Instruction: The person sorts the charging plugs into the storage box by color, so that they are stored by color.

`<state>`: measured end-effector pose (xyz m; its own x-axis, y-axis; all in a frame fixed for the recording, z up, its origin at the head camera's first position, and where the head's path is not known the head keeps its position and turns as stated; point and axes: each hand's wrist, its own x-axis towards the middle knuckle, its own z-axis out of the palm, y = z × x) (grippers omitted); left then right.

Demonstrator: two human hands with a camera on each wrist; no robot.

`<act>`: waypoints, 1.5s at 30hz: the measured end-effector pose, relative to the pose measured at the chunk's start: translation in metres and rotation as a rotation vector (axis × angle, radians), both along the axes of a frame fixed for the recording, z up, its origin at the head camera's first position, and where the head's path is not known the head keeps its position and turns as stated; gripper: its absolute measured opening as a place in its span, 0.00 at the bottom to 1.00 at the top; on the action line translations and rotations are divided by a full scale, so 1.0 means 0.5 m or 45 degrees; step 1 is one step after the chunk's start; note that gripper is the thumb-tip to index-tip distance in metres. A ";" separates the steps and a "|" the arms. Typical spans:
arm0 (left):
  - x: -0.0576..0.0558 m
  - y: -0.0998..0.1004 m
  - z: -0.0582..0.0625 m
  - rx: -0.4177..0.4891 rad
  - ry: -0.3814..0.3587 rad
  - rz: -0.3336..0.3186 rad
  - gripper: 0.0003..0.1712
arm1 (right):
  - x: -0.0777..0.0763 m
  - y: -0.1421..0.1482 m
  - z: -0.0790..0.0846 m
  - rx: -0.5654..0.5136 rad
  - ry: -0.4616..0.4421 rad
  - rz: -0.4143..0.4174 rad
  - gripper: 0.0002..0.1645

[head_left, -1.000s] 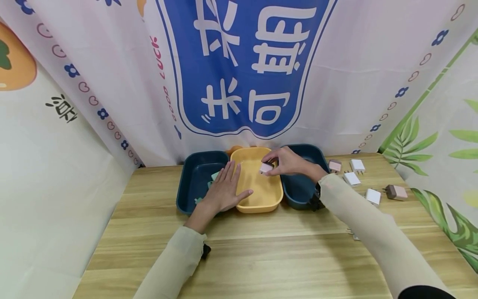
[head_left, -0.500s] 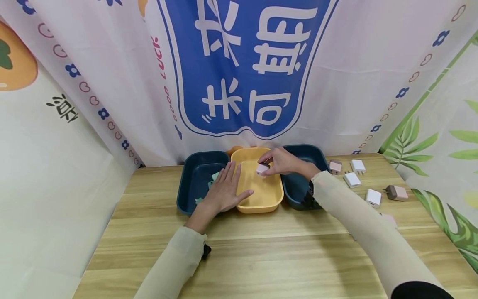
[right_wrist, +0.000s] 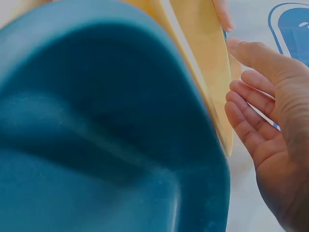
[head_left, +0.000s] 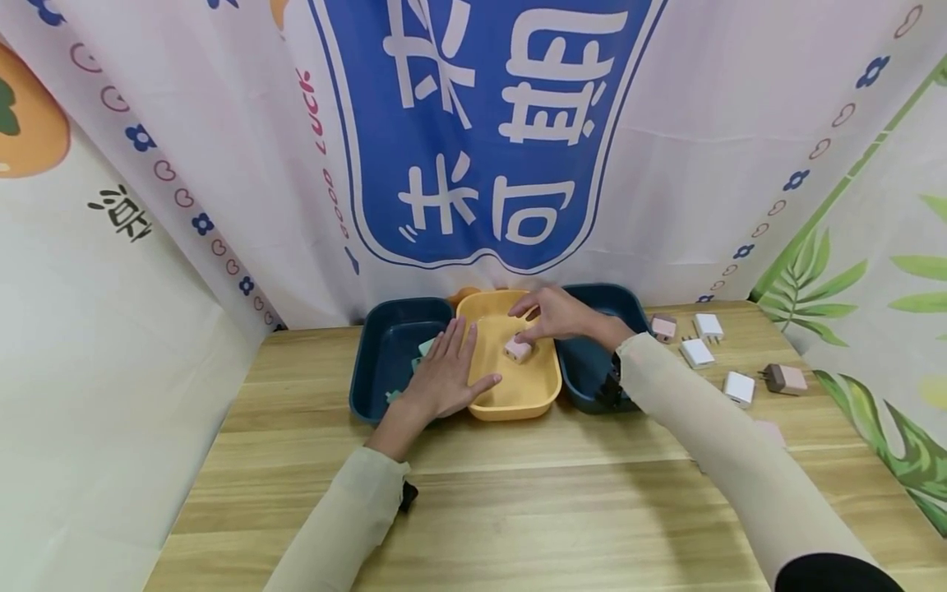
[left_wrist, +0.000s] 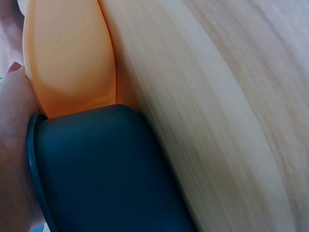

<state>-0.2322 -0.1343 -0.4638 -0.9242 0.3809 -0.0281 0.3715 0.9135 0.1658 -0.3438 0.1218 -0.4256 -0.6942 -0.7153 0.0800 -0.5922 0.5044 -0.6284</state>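
Note:
In the head view a pink charger plug [head_left: 517, 349] lies in the yellow tray [head_left: 510, 403]. Just above it is my right hand [head_left: 558, 315], its thumb and fingers parted and holding nothing. The right wrist view shows the same hand with loosely bent fingers. My left hand [head_left: 441, 374] rests with straight fingers across the rims of the left dark blue tray [head_left: 385, 316] and the yellow one. Mint green pieces [head_left: 393, 396] show in that blue tray, partly hidden under the left hand.
A second dark blue tray [head_left: 580, 374] stands right of the yellow one, partly behind my right forearm. Several white charger plugs [head_left: 697, 353] and brown-and-pink charger plugs [head_left: 786, 380] lie on the wooden table [head_left: 518, 501] at right. A printed curtain [head_left: 259, 164] hangs behind the trays.
My right hand has moved slightly left, lowered the pink charger plug into the yellow tray and let it go; its fingers have spread. The left hand stays in place.

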 end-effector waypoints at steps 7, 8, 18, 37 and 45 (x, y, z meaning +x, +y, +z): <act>-0.003 0.000 0.000 -0.001 -0.011 0.012 0.60 | 0.002 0.019 0.010 0.001 0.014 -0.024 0.29; -0.004 0.000 0.000 -0.006 -0.016 0.015 0.61 | 0.003 0.023 0.012 0.001 0.017 -0.023 0.28; -0.007 0.001 -0.006 -0.003 -0.023 0.021 0.61 | 0.015 0.068 0.029 0.020 0.077 -0.051 0.29; -0.004 0.001 -0.005 0.005 -0.014 0.018 0.60 | 0.026 0.180 0.049 -0.018 0.116 -0.115 0.31; -0.006 0.000 -0.007 -0.027 0.001 0.009 0.59 | 0.033 0.235 0.050 -0.052 0.113 -0.149 0.30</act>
<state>-0.2350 -0.1342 -0.4672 -0.9268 0.3739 -0.0350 0.3654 0.9194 0.1459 -0.3274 0.2393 -0.4005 -0.7613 -0.6251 0.1723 -0.5853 0.5481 -0.5975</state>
